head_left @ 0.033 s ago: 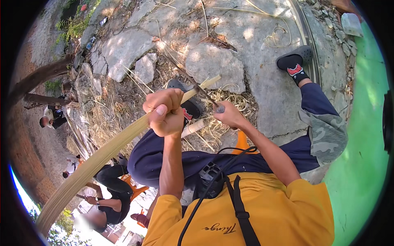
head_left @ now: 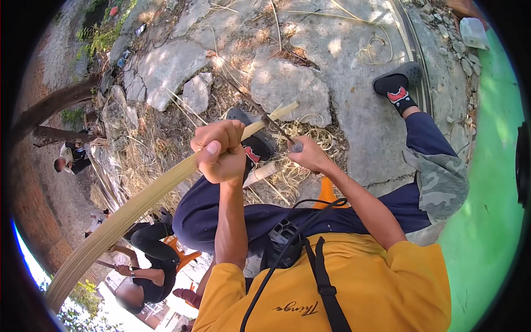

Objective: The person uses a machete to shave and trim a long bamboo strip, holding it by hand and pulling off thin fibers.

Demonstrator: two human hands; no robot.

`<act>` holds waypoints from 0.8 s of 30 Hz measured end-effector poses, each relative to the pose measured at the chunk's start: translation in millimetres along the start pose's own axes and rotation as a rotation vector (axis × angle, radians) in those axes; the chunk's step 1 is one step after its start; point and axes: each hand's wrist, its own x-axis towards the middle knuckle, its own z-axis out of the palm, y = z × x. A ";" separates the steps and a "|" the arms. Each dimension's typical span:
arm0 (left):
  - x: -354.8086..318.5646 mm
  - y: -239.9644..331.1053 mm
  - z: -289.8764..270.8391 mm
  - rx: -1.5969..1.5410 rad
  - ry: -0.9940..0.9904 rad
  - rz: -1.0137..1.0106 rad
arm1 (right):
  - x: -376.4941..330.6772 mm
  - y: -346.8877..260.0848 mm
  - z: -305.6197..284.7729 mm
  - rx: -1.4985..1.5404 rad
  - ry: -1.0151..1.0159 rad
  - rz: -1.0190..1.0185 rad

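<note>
My left hand (head_left: 218, 152) is closed around a long pale bamboo strip (head_left: 144, 199). The strip runs from beyond my fist at the upper right down to the lower left edge of the view. My right hand (head_left: 312, 156) grips a small dark knife (head_left: 279, 131), and its blade lies against the strip's short end just past my left fist. Both hands are held above my knees, which are in dark blue trousers.
Curled bamboo shavings (head_left: 310, 138) lie on stony ground between grey rocks (head_left: 287, 88). My feet wear black slippers (head_left: 395, 83). A green wall (head_left: 487, 182) stands at the right. At the lower left a person in black (head_left: 149, 249) sits on an orange stool, and another person (head_left: 72, 157) sits farther off.
</note>
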 end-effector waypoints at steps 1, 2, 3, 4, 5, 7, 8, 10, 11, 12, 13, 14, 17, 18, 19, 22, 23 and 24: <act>0.1 0.3 -1.9 -0.016 0.028 -0.004 | -0.3 -2.5 -0.8 -0.003 0.004 -0.003; 1.4 1.3 -3.7 -0.020 0.024 0.000 | -1.7 -5.0 -0.5 -0.005 0.021 -0.006; 1.2 2.2 -6.5 -0.003 0.047 0.014 | -3.4 -10.7 1.7 -0.004 0.033 -0.011; -0.3 4.9 -6.3 0.015 0.073 0.024 | -12.5 -31.8 2.0 0.019 0.014 0.027; -1.6 6.4 -3.1 0.017 0.075 0.021 | -14.5 -35.2 7.4 0.021 0.011 0.030; 0.5 4.8 11.0 0.032 0.021 0.039 | -18.2 -37.8 10.4 -0.019 0.046 -0.209; -0.3 2.5 12.1 0.033 -0.002 0.046 | -18.5 -33.6 12.3 0.055 0.057 -0.231; 1.5 -2.1 18.0 0.033 -0.023 0.029 | -1.9 1.6 13.6 0.145 0.039 -0.042; 0.3 -1.9 18.7 0.049 -0.028 0.013 | 6.1 15.3 16.8 0.235 -0.003 0.147; -1.7 -3.6 19.2 0.077 -0.051 0.010 | 5.5 11.6 22.6 0.202 0.101 0.035; 0.1 -4.6 16.4 0.075 -0.054 0.011 | 8.2 8.7 21.7 0.202 0.104 0.034; 3.7 -4.6 10.8 0.039 0.020 0.019 | 11.0 6.6 18.5 0.167 0.097 0.059; 3.9 5.2 4.2 -0.032 0.123 0.008 | -2.2 -9.3 20.3 0.279 0.018 0.180; 3.8 6.3 7.4 -0.013 0.070 0.011 | -9.2 -14.2 25.3 0.174 0.097 -0.029; 3.1 7.3 10.2 0.007 0.018 0.016 | -13.8 -17.5 28.3 0.067 0.173 -0.238; 3.3 -0.6 7.7 0.018 0.003 0.024 | 4.1 14.4 15.8 0.034 0.160 -0.083; 3.4 -4.2 7.2 -0.001 0.002 0.018 | 14.2 40.0 12.6 0.044 0.121 0.114; 4.2 -5.4 10.3 -0.008 -0.005 0.024 | 22.6 43.4 7.5 0.053 0.168 0.182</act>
